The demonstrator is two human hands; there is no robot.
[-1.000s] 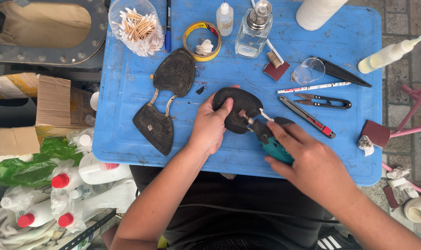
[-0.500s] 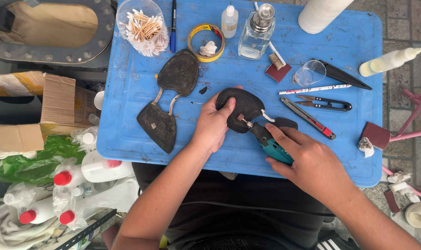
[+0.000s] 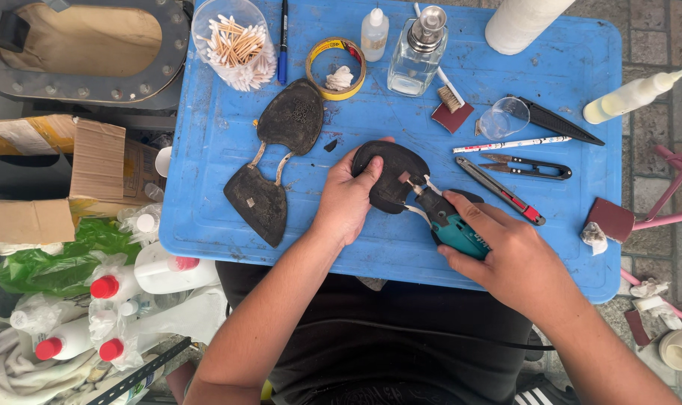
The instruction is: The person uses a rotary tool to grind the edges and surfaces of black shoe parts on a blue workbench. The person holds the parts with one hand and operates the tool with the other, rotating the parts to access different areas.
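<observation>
My left hand (image 3: 346, 201) hides one edge of the dark sole (image 3: 392, 174). My right hand (image 3: 515, 259) covers the teal tool's (image 3: 452, 227) body. The white roll (image 3: 522, 22) is cut by the top edge.

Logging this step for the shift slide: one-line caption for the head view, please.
Left hand steadies a dark oval rubber sole piece on the blue plastic tray while right hand presses a teal rotary tool to it.

My one head camera looks straight down, close over the blue tray (image 3: 206, 150) before me.
</observation>
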